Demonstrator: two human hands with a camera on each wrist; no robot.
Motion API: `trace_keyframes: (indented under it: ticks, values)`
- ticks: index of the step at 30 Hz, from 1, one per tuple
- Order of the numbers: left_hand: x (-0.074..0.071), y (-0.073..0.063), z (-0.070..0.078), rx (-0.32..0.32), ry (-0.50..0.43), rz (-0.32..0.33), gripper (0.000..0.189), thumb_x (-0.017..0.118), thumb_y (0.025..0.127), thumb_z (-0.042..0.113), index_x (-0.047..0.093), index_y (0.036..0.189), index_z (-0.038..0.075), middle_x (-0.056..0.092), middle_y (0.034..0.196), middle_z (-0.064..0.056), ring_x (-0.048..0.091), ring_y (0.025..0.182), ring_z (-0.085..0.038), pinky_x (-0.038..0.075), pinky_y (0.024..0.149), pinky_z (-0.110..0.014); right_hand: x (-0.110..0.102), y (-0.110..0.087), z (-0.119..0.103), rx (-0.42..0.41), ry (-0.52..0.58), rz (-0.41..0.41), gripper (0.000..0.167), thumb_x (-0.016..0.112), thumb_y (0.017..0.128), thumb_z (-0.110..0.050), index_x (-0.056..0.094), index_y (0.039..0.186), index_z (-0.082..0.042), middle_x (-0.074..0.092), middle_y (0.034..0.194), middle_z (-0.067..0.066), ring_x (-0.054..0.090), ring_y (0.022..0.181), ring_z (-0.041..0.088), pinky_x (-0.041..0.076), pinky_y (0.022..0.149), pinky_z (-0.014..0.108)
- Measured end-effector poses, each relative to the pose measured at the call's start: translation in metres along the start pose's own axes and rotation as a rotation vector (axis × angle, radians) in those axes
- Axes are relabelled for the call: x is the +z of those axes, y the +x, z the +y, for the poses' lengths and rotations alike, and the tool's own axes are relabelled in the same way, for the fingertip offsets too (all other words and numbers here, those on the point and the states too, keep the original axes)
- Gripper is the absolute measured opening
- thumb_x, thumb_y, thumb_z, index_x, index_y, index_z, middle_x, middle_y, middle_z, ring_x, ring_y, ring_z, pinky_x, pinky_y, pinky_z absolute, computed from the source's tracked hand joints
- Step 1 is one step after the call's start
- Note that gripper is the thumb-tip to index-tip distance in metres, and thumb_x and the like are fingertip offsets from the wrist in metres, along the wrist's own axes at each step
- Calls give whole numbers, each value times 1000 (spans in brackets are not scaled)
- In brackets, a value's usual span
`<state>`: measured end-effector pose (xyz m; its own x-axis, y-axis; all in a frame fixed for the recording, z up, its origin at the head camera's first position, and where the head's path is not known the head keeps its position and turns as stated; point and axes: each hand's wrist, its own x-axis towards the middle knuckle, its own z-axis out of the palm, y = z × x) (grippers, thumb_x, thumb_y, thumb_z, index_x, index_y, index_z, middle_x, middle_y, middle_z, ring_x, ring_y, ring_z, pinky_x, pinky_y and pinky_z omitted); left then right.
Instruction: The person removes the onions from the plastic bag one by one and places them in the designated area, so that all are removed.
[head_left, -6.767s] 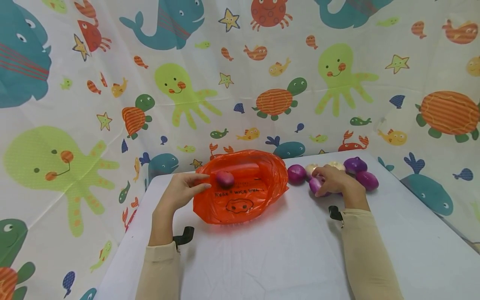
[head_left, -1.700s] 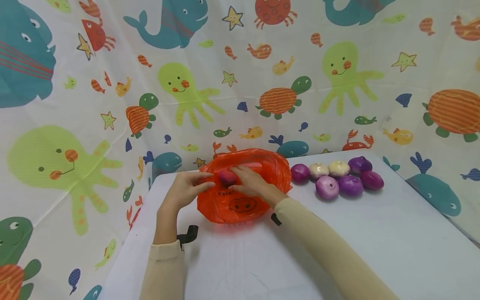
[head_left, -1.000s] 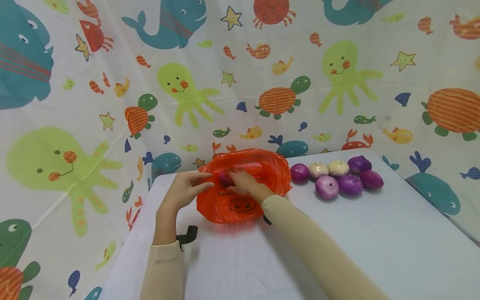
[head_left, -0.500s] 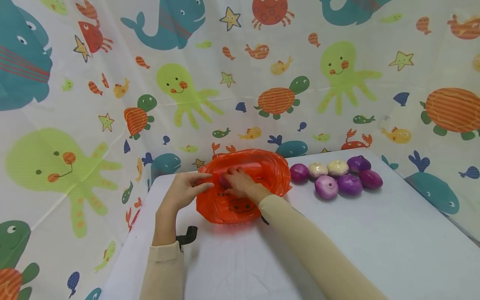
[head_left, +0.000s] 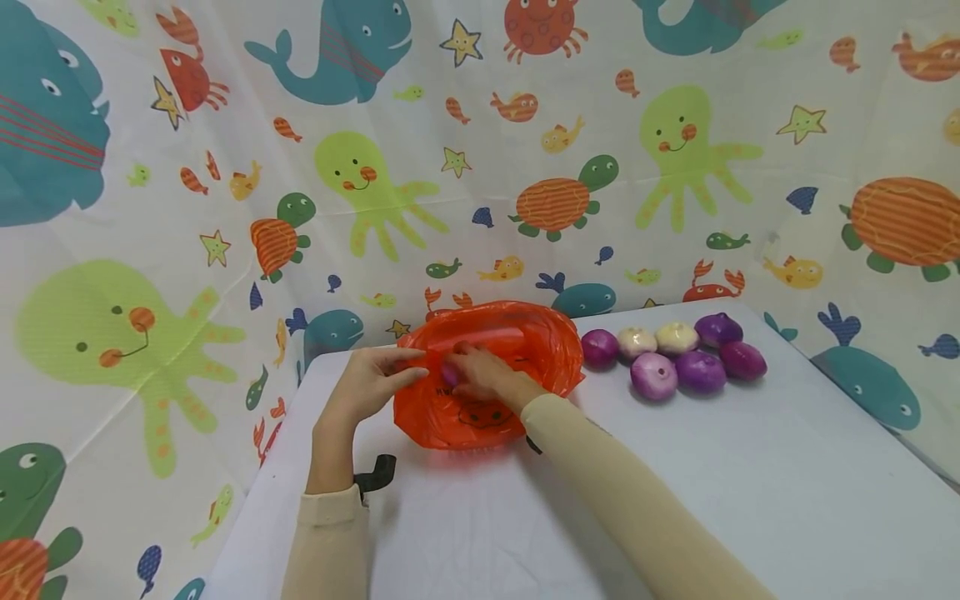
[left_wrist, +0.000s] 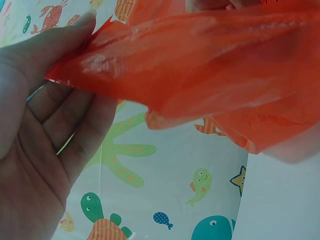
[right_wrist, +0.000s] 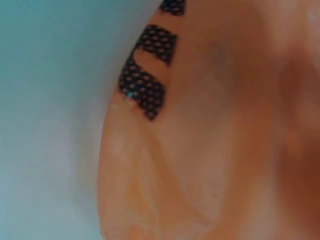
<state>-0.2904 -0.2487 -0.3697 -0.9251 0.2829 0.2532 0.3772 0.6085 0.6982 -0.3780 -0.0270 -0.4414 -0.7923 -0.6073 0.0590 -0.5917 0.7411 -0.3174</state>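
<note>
In the head view a red plastic bag (head_left: 420,417) lies with its mouth facing me and a pig-snout print inside. My left hand (head_left: 369,387) pinches the bag's left edge; in the left wrist view the thumb lies over the plastic (left_wrist: 200,65) and the fingers are below it. My right hand (head_left: 483,373) reaches into the bag, fingers curled over a purple onion (head_left: 451,374), which they partly hide. Orange-red plastic (right_wrist: 200,140) with black dotted print fills much of the blurred right wrist view, where hand and onion do not show clearly.
Right of the bag several onions sit grouped on the white table (head_left: 750,483): a purple onion (head_left: 600,349) closest to the bag, a cream onion (head_left: 677,338), and a pale purple onion (head_left: 653,376) in front. A sea-animal curtain (head_left: 480,275) hangs behind and at the left.
My right hand has left the pale purple onion in the group and moved left into the bag, onto the onion there. That onion has shifted slightly towards me. My left hand stays at the bag's edge.
</note>
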Motion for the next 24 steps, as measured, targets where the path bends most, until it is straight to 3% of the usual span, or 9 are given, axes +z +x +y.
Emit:
trace_keyframes:
  ticks: [8,15,24]
  values:
    - [0,-1,1,4,5,2,33,78,94,33,77,125,21,79,105,-2,74,89,-18,65,82,-35,2,-7,4,8,98,-56,75,80,93,-26,42,157,-30,53,146,3,52,132,25,45,117,50]
    - [1,0,2,-7,-5,-4,33,78,95,31,77,125,20,79,108,-4,75,92,-20,65,85,-39,0,-15,7,51,151,-119,71,75,96,-36,40,158,-32,48,142,8,49,130,28,44,116,55]
    - [1,1,0,-6,2,-13,34,77,95,32,77,127,20,78,110,-4,76,93,-19,65,85,-37,-16,-26,7,6,241,-5,68,70,99,-40,38,157,-27,43,146,11,46,134,30,49,111,56]
